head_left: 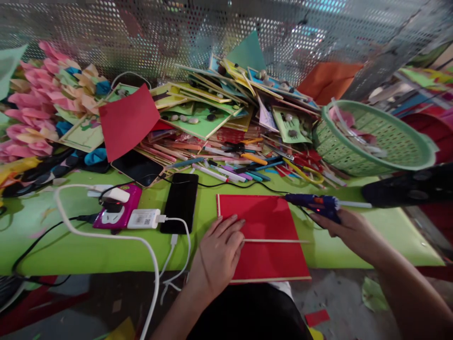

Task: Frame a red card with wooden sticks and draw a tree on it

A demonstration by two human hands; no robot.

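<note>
My left hand (pixel 221 250) rests on the left part of a red sheet (pixel 269 217), fingers bent. A thin pale stick (pixel 272 241) reaches rightward from its thumb and fingertips, its far end just past the sheet's right edge. Similar strips line the sheet's left and bottom edges. Closed around a blue glue gun (pixel 313 202) is my right hand (pixel 348 231). The gun's nozzle points left, at the sheet's top right corner. A small red light glows on it, and a white glue stick (pixel 356 204) protrudes from its back.
Phones (pixel 180 203) and a pink power strip (pixel 118 208) with white cables lie left on the green table (pixel 375 241). Behind are markers (pixel 226 172), yellow-handled scissors (pixel 304 172), stacked decorated cards (pixel 205 120) and paper flowers (pixel 38 104). A green basket (pixel 375 137) stands at the right.
</note>
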